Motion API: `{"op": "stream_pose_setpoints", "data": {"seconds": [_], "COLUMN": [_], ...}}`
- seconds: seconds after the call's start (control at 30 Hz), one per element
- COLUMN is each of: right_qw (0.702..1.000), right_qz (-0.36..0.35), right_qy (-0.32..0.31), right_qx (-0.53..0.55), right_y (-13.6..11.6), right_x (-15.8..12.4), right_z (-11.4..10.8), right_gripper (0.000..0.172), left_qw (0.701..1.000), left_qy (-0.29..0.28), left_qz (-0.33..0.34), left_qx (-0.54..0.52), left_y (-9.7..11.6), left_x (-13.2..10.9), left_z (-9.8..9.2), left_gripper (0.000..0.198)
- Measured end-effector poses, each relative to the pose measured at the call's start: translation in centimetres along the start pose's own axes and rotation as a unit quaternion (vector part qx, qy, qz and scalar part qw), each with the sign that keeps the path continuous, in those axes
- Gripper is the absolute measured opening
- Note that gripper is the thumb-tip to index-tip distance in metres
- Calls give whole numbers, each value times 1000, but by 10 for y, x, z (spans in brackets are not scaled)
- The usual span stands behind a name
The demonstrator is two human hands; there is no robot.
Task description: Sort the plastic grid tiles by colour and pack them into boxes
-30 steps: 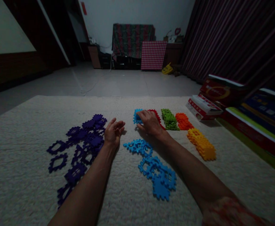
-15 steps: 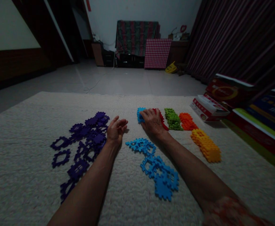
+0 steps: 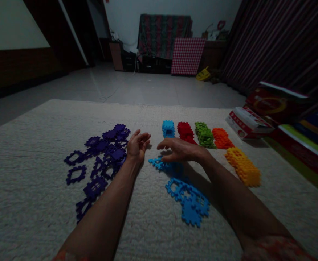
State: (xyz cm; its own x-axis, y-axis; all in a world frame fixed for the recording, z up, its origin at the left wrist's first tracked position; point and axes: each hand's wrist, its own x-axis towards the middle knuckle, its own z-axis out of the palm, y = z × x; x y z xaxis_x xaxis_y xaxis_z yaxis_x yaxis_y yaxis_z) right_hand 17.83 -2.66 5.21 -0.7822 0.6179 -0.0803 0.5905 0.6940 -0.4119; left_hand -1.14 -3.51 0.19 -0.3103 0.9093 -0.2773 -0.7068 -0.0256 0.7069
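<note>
The mat (image 3: 142, 217) spreads under everything; it looks quilted and soft, so a piece pressed at one edge would probably sink a little there and be easier to tip up. On the left side lies the purple heap (image 3: 101, 146), flat toothed pieces overlapping loosely. In the middle, the near blue group (image 3: 191, 210) lies nearer the body, and the far blue group (image 3: 159, 164) lies just beyond it, partly hidden beneath the right hand (image 3: 179, 149). That hand is palm down, thumb and fingers parted in a loose arch, with nothing visible in the gap; whether it touches the blue below, I cannot tell. The left hand (image 3: 136, 145) is just beside the purple heap, half open, palm turned inward, fingers gently curled around nothing.

Smaller are the stacks: yellow (image 3: 243, 167), green (image 3: 204, 135), red (image 3: 185, 132), orange (image 3: 222, 138) and blue (image 3: 168, 128), each leaning in overlapping layers.

A single piece looks like thin moulded plastic: likely light, stiff, slightly slick and hard to break. Solid squares are best taken by two opposite edges, thumb against fingers; frames also offer a bar to pinch through the window. Where pieces overlap, the raised rim should be the easiest hold. The teeth, smallest of all, give grip but could snag a neighbour.
</note>
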Motion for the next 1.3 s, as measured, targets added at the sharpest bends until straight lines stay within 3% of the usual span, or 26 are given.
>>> {"op": "stream_pose_setpoints", "data": {"seconds": [0.17,0.43,0.67,0.83,1.0,1.17,1.3], "right_qw": [999,993,999,998,998,988,984], "right_qz": [27,66,-19,38,55,136,125], "right_qy": [-31,-35,-32,55,20,0,-54], "right_qx": [-27,-92,29,12,8,-75,-114], "right_y": [-28,-44,-28,-6,-4,-25,-54], "right_x": [-5,0,-2,3,5,-18,-25], "right_z": [5,14,1,0,5,-14,-6], "right_gripper": [60,33,42,42,53,50,55], "left_qw": [1000,1000,1000,1000,1000,998,997], "left_qy": [-2,3,2,2,1,-16,-24], "left_qz": [2,-1,-2,4,4,19,26], "left_qx": [3,15,13,20,25,56,68], "left_y": [0,1,1,0,0,-3,-3], "left_x": [-1,-3,-3,-3,-1,-3,-4], "left_z": [1,3,3,3,2,3,3], "left_gripper": [40,42,38,43,48,46,46]}}
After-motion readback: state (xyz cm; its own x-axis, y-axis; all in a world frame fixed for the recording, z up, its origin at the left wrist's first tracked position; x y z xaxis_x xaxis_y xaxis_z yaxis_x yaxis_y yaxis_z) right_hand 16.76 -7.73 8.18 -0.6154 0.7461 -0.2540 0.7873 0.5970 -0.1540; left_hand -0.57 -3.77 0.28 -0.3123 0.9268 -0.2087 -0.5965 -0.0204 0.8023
